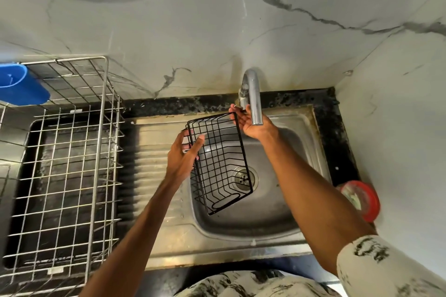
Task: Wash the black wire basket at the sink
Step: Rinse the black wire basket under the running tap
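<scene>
Head view: a black wire basket (219, 164) hangs tilted over the sink (277, 214). The left hand (182, 155) fingers grip its left rim. The right hand (252, 124), fingers open, reaches the tap (253, 101). The basket is likely light, stiff and slippery when wet; the rim suits gripping.

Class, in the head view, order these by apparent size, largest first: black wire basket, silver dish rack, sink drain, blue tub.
1. silver dish rack
2. black wire basket
3. blue tub, partly cut off by the frame edge
4. sink drain
</scene>
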Demonstrator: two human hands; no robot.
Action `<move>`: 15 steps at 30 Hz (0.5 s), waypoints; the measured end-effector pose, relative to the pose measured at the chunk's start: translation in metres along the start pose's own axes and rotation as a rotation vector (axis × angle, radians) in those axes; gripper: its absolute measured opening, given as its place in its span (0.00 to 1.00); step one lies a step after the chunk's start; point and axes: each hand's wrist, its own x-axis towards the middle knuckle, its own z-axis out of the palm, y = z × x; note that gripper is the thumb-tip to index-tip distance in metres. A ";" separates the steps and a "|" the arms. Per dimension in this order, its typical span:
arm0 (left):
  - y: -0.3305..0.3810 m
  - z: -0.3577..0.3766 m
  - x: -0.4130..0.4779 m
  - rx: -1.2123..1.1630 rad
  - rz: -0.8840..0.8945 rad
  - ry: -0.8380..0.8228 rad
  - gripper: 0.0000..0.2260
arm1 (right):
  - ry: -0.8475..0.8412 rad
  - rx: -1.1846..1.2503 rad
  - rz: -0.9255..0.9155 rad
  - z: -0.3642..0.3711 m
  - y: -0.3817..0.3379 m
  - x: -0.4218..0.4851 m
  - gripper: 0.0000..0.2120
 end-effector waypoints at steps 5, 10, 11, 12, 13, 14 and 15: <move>-0.002 0.000 -0.002 0.007 -0.005 -0.018 0.40 | 0.069 0.063 0.006 0.002 -0.007 -0.006 0.23; 0.002 0.005 -0.003 -0.011 0.015 -0.019 0.32 | 0.139 0.039 -0.035 -0.001 -0.011 -0.007 0.18; 0.004 0.005 -0.004 -0.014 0.009 -0.022 0.32 | 0.161 0.013 -0.052 -0.001 -0.012 -0.004 0.17; 0.005 0.005 -0.005 -0.015 0.007 -0.022 0.32 | 0.181 -0.013 -0.053 -0.001 -0.013 0.000 0.17; 0.007 0.005 -0.006 -0.018 0.009 -0.021 0.32 | 0.190 -0.049 -0.042 -0.001 -0.014 0.007 0.17; 0.008 0.005 -0.006 -0.023 0.008 -0.021 0.32 | 0.198 -0.079 -0.030 -0.002 -0.015 0.014 0.17; 0.008 0.005 -0.006 -0.029 0.005 -0.020 0.31 | 0.193 -0.100 -0.018 -0.003 -0.016 0.021 0.17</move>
